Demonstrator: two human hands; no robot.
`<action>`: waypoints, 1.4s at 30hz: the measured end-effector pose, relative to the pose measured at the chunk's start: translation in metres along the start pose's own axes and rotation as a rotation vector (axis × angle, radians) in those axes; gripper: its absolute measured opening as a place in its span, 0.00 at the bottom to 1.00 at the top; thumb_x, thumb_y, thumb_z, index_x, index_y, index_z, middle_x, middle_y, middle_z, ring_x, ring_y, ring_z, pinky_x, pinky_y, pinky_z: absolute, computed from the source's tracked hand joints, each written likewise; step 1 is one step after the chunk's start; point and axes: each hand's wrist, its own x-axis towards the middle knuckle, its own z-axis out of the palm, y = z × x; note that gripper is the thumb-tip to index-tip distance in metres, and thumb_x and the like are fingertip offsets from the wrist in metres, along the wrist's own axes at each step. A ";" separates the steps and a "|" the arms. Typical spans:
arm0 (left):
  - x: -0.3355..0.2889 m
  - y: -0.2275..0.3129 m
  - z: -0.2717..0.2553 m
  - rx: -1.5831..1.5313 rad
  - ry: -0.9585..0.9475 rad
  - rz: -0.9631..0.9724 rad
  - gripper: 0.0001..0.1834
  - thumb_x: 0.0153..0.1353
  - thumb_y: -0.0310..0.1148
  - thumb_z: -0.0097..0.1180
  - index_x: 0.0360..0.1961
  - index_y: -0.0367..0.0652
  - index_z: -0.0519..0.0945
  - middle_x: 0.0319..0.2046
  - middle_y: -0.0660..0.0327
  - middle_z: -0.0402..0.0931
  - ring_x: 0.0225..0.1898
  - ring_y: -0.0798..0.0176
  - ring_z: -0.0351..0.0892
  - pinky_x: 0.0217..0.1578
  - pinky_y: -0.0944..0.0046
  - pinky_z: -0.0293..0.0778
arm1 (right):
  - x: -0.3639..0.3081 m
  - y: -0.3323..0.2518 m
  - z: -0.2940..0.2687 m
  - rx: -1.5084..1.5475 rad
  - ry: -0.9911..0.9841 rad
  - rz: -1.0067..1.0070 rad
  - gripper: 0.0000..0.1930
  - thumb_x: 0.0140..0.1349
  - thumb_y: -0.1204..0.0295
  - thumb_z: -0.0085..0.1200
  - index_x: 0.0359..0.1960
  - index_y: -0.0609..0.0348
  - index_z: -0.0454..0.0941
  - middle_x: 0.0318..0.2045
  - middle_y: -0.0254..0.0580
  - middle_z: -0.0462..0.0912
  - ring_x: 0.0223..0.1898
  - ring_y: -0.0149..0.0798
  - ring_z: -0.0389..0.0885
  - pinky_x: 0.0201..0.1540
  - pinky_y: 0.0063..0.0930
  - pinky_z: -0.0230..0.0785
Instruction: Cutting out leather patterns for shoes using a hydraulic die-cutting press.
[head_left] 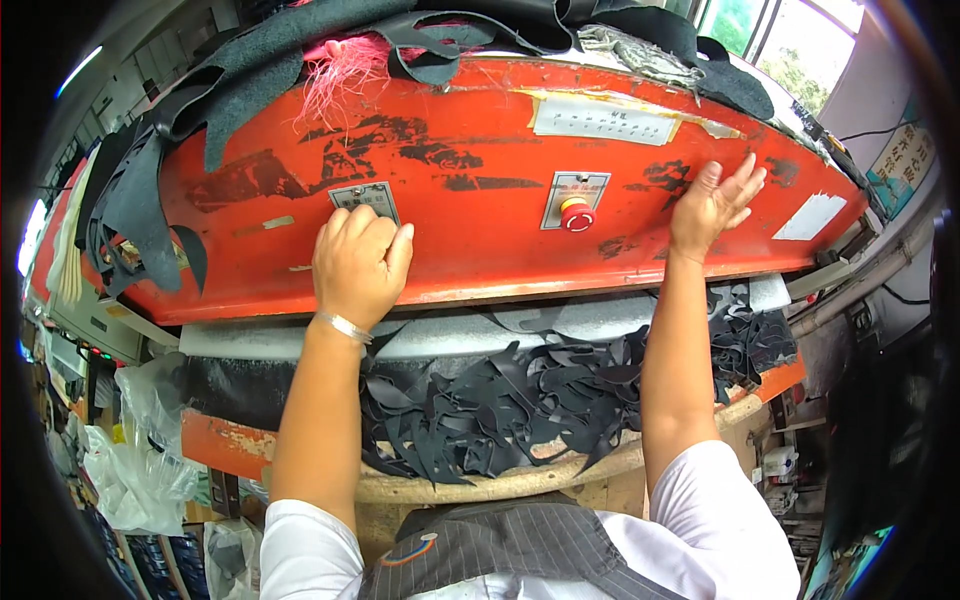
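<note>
The red machine (480, 255) has a wide front, and its paint carries many dark, worn patches. On the left half is fixed a small grey metal plate (376, 196), flat against the red surface; the left hand (362, 255) hides its lower part, so only the upper part shows.

Two bare hands, one left hand (362, 262) and one right hand (712, 208), and one bracelet (345, 328); one red machine beam (470, 235), with two metal plates (592, 186), one red push button (577, 214), one taped paper sheet (605, 120) and one torn white label (808, 217) on it; one pink tuft of strands (345, 75); one striped apron (510, 550), one rainbow patch (412, 549) and two white sleeves (312, 550); black scraps (490, 400) too tangled to count
</note>
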 end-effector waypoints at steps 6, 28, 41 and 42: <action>-0.103 0.055 -0.045 -0.252 -0.319 -0.225 0.15 0.58 0.34 0.59 0.16 0.42 0.72 0.19 0.55 0.67 0.25 0.50 0.69 0.28 0.54 0.67 | -0.087 0.041 -0.122 0.652 -0.465 -0.221 0.23 0.61 0.71 0.51 0.57 0.64 0.65 0.57 0.50 0.69 0.58 0.45 0.67 0.59 0.36 0.60; -0.263 0.108 -0.056 -0.408 -0.851 -0.468 0.12 0.56 0.42 0.61 0.33 0.45 0.87 0.31 0.59 0.82 0.35 0.54 0.79 0.40 0.60 0.74 | -0.258 -0.008 -0.225 0.534 -1.597 -0.790 0.17 0.42 0.66 0.64 0.35 0.56 0.78 0.30 0.38 0.78 0.36 0.41 0.79 0.36 0.32 0.74; -0.093 -0.143 0.138 -0.050 -0.592 -0.535 0.13 0.56 0.36 0.57 0.39 0.43 0.83 0.45 0.57 0.78 0.53 0.49 0.72 0.51 0.55 0.69 | -0.235 -0.093 -0.099 0.974 -2.158 0.056 0.22 0.63 0.58 0.57 0.51 0.63 0.76 0.43 0.51 0.83 0.45 0.47 0.82 0.48 0.33 0.73; -0.090 -0.145 0.150 0.001 -0.719 -0.585 0.12 0.55 0.35 0.57 0.40 0.44 0.83 0.47 0.58 0.77 0.55 0.50 0.70 0.52 0.55 0.67 | -0.234 -0.095 -0.095 0.964 -2.150 0.070 0.22 0.63 0.58 0.57 0.51 0.63 0.76 0.43 0.51 0.83 0.45 0.47 0.82 0.48 0.33 0.73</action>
